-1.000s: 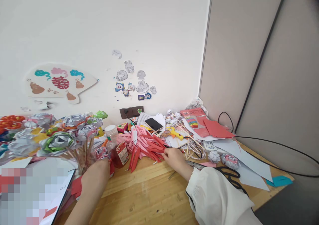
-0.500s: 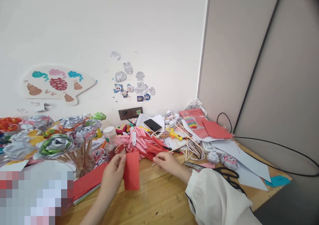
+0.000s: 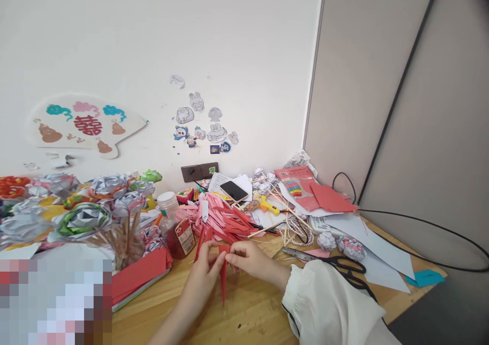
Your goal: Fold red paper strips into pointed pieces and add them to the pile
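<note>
Both my hands meet over the wooden table (image 3: 252,314), pinching one folded red paper piece (image 3: 223,279) that hangs edge-on between them. My left hand (image 3: 204,271) grips its left side with curled fingers. My right hand (image 3: 246,257), in a white sleeve, pinches its top from the right. Just beyond lies a pile of folded red and pink paper strips (image 3: 221,217). A stack of red paper sheets (image 3: 139,276) lies to the left of my left hand.
Paper flowers on sticks (image 3: 87,215) crowd the left. A glue bottle (image 3: 175,225) stands by the pile. A phone (image 3: 234,190), yellow glue gun (image 3: 269,206), wooden sticks, scissors (image 3: 346,266), red packets (image 3: 317,189), white sheets and a black cable (image 3: 420,222) fill the right side.
My left hand lifted a red sheet from the stack and brought it to the middle. My right hand left the strip pile and joined it; the sheet now looks folded narrow.
</note>
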`<action>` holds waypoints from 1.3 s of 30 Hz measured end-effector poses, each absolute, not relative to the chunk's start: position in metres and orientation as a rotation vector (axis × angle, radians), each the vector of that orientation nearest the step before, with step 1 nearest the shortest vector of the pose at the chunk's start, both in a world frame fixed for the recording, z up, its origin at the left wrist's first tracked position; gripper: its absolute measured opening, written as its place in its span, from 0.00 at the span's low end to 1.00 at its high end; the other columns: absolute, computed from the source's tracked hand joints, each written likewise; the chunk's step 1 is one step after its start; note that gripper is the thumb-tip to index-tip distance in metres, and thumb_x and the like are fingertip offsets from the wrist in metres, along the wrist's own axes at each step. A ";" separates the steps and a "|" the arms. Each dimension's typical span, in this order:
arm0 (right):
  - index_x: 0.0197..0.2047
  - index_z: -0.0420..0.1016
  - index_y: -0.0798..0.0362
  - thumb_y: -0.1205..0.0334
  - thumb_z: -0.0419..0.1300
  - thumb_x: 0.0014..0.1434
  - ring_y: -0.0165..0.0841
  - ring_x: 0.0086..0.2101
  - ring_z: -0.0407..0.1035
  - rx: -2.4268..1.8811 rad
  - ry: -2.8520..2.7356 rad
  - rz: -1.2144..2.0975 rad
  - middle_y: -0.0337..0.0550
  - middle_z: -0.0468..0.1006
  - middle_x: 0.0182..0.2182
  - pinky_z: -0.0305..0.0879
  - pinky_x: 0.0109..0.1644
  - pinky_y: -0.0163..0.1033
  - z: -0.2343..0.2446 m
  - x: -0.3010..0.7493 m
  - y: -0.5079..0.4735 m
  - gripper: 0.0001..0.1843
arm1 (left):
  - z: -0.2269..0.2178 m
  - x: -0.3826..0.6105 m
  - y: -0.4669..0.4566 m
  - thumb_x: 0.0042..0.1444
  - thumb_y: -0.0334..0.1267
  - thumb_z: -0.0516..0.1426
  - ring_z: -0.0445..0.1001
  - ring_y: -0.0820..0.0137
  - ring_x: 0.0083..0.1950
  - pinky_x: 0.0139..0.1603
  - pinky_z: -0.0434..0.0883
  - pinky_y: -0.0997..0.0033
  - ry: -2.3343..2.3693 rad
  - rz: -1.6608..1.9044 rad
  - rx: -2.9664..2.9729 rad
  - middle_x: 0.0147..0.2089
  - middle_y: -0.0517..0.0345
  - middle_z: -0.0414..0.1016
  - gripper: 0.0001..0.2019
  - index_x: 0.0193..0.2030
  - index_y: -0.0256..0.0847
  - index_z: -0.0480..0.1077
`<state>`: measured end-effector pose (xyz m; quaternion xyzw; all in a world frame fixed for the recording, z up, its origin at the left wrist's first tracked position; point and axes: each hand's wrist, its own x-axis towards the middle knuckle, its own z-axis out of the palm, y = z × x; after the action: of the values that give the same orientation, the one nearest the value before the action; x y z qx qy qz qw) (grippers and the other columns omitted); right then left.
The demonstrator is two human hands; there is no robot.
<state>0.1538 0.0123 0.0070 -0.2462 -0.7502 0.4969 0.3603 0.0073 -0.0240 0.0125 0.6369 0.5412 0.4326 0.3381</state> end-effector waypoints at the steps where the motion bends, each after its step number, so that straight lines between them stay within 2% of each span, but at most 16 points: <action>1: 0.24 0.63 0.58 0.51 0.50 0.52 0.24 0.22 0.58 -0.625 -1.928 1.292 0.35 0.63 0.20 0.54 0.26 0.29 0.007 0.154 0.012 0.17 | 0.012 0.008 -0.024 0.49 0.46 0.48 0.69 0.70 0.26 0.28 0.65 0.72 1.383 1.134 1.676 0.24 0.62 0.70 0.11 0.35 0.41 0.58; 6: 0.25 0.63 0.57 0.49 0.51 0.50 0.24 0.22 0.58 -0.549 -1.869 1.422 0.35 0.63 0.20 0.55 0.26 0.30 0.009 0.154 0.012 0.17 | 0.017 0.006 -0.025 0.50 0.45 0.47 0.63 0.73 0.26 0.27 0.62 0.75 1.335 1.060 1.818 0.22 0.63 0.62 0.12 0.23 0.40 0.59; 19: 0.25 0.62 0.57 0.47 0.51 0.49 0.23 0.21 0.58 -0.552 -1.855 1.467 0.34 0.62 0.19 0.55 0.26 0.30 0.014 0.158 0.011 0.19 | 0.026 0.010 -0.032 0.51 0.45 0.46 0.62 0.72 0.27 0.30 0.63 0.75 1.328 0.991 1.832 0.25 0.62 0.62 0.12 0.26 0.40 0.61; 25: 0.25 0.62 0.57 0.48 0.56 0.46 0.24 0.23 0.58 -0.601 -1.845 1.422 0.34 0.63 0.20 0.54 0.26 0.29 0.014 0.157 0.010 0.18 | 0.024 0.010 -0.029 0.51 0.45 0.46 0.59 0.73 0.26 0.26 0.60 0.76 1.344 0.973 1.904 0.22 0.63 0.59 0.13 0.22 0.40 0.59; 32: 0.26 0.62 0.57 0.48 0.53 0.48 0.24 0.23 0.58 -0.516 -1.873 1.443 0.35 0.62 0.21 0.54 0.27 0.30 0.011 0.157 0.012 0.18 | 0.021 0.010 -0.030 0.51 0.46 0.46 0.61 0.73 0.26 0.27 0.61 0.76 1.351 1.018 1.858 0.22 0.62 0.61 0.13 0.24 0.39 0.62; 39: 0.25 0.62 0.57 0.50 0.49 0.52 0.23 0.22 0.56 -0.522 -1.873 1.415 0.35 0.61 0.20 0.53 0.25 0.29 0.014 0.157 0.010 0.17 | 0.031 0.014 -0.035 0.48 0.47 0.49 0.66 0.68 0.35 0.37 0.64 0.72 1.316 1.061 1.738 0.30 0.58 0.70 0.13 0.30 0.40 0.67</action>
<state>0.1571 0.0100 0.0135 -0.2023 -0.7267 0.5490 0.3600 0.0142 -0.0354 0.0314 0.6712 0.5083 0.4097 0.3511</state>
